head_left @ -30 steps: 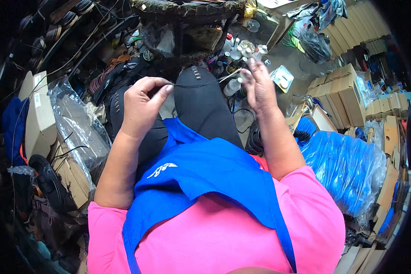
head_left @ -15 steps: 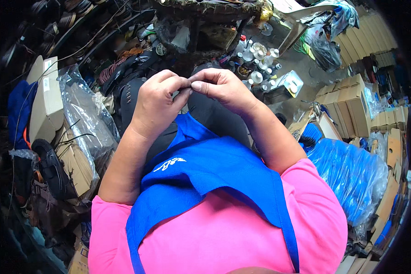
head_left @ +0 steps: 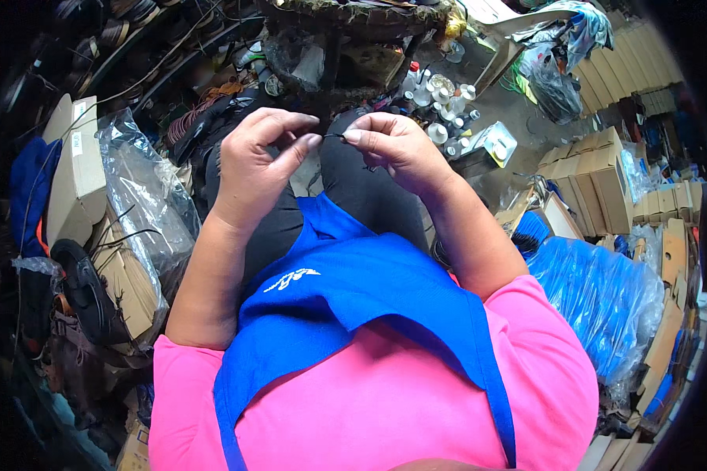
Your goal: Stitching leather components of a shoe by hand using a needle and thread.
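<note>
Above my lap, my right hand (head_left: pixel 401 149) pinches a thin black strand (head_left: pixel 334 136) between thumb and forefinger. Its short end sticks out toward my left thumb. More dark strand seems to hang below the right fingers. My left hand (head_left: pixel 263 161) is just beside it, thumb and forefinger parted, with nothing visible held between them. Whether the left thumb touches the strand's tip is hard to make out. A blue apron (head_left: pixel 369 271) covers my front, over dark trousers.
A worn round stand (head_left: pixel 361 17) is ahead, with several bottles (head_left: pixel 448 110) on the floor to its right. Cardboard boxes (head_left: pixel 593 180) and a plastic-wrapped blue bundle (head_left: pixel 597 298) lie right. At left are a black shoe (head_left: pixel 90 294) and a clear plastic bag (head_left: pixel 145 184).
My hands were together, fingertips meeting. Now they have drawn apart, the left thumb and forefinger have parted, and the black strand shows in my right fingers.
</note>
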Motion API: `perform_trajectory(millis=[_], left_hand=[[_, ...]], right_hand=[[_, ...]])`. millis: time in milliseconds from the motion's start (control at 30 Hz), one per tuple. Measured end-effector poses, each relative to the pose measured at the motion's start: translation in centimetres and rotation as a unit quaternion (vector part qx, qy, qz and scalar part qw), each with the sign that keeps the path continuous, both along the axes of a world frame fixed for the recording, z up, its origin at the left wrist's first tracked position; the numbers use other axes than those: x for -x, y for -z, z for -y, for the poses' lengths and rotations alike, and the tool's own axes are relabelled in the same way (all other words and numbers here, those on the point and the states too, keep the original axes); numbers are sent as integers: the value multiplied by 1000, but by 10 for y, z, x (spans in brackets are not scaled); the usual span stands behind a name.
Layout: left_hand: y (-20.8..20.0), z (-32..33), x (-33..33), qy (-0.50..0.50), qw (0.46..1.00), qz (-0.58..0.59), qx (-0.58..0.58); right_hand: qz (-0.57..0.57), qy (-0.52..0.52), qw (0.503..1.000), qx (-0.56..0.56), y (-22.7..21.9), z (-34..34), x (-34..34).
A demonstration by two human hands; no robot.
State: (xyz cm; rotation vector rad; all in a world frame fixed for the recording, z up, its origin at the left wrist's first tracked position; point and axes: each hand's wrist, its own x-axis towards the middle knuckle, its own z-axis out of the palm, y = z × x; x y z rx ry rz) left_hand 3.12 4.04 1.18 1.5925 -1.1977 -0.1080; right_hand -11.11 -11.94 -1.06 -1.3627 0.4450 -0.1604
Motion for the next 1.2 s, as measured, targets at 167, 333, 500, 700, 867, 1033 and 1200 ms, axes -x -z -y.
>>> perform_trajectory(millis=[167,333,500,700,867,1033,1200], left_hand=[[4,2,3,39,999,-32,-6],[3,5,3,61,998,-6,-27],[4,6,5,46,997,40,-44],[3,7,7,35,998,38,-36],[6,6,7,35,998,38,-32],[2,9,15,41,999,-9,-1],[14,12,16,-9,990,126,70]], right_hand=[[10,-3,1000,7,-2,-3,-1],[9,-9,998,64,-6,-5,0],[19,-11,998,66,-3,-4,0],[20,-8,997,74,-6,-7,0],[25,14,997,66,-3,-4,1],[36,49,998,-34,-1,-2,1],[50,59,987,-140,2,-3,-1]])
